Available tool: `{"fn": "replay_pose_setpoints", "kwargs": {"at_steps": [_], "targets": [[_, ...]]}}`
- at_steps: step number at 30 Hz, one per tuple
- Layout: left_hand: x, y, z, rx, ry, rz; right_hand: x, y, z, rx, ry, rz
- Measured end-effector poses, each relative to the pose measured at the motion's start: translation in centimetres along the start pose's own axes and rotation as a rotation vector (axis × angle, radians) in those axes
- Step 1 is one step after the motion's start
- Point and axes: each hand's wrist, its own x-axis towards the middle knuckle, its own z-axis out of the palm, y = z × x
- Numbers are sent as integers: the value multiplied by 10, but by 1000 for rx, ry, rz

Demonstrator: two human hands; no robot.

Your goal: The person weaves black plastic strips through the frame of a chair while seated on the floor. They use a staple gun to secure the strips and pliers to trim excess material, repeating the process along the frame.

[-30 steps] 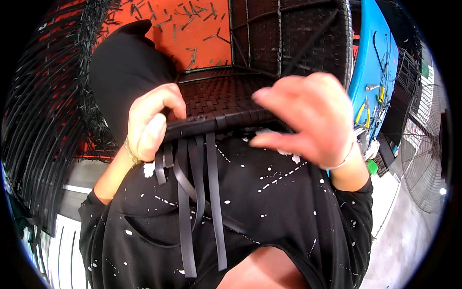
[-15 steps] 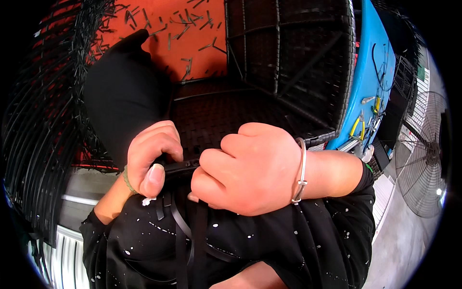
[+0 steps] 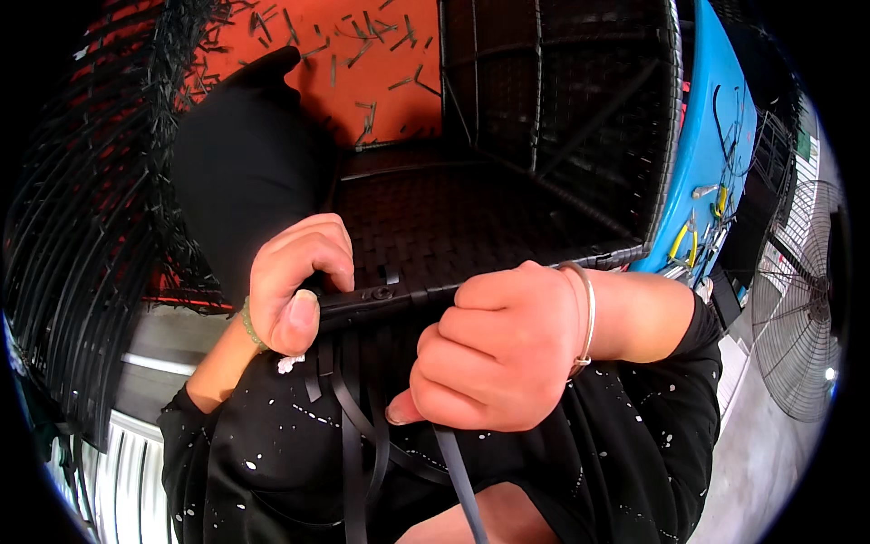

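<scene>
My left hand (image 3: pixel 294 281) is wrapped round the near edge bar (image 3: pixel 362 306) of a black woven rattan piece (image 3: pixel 444 213), the thumb lying toward me. To its right, my right hand (image 3: pixel 503 354) is closed in a fist just below that edge. A flat black plastic strip (image 3: pixel 462 490) comes out beneath the fist and hangs down; the grip on it is mostly hidden by the knuckles. Other dark strips (image 3: pixel 353 444) dangle from the edge in front of my spotted black clothing. A short strip end (image 3: pixel 390 274) sticks up from the weave near the bar.
The woven side panel (image 3: pixel 598 118) rises at the right. Strip offcuts litter an orange-red surface (image 3: pixel 362 72) behind. Bundled black strips (image 3: pixel 91 227) hang at the left. A blue table (image 3: pixel 702 136) carries yellow-handled pliers (image 3: pixel 684 240). A large fan (image 3: pixel 807 304) stands far right.
My right hand has moved right and slightly down from beside my left hand, away from the bar, and a strip now shows below it. My left hand keeps its hold on the bar.
</scene>
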Motion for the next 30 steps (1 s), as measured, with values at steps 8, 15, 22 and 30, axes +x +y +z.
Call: {"fn": "replay_pose_setpoints", "kwargs": {"at_steps": [8, 15, 22, 30], "targets": [[-1, 6, 1, 10, -7, -45, 6, -1, 0, 51, -59, 146], [-2, 5, -3, 102, -2, -27, 2, 11, -24, 287, -138, 224], [-7, 26, 1, 151, 81, -57, 4, -9, -29, 509, -38, 567], [3, 100, 2, 643, -397, 128, -7, -26, -21, -154, -202, 369]]}}
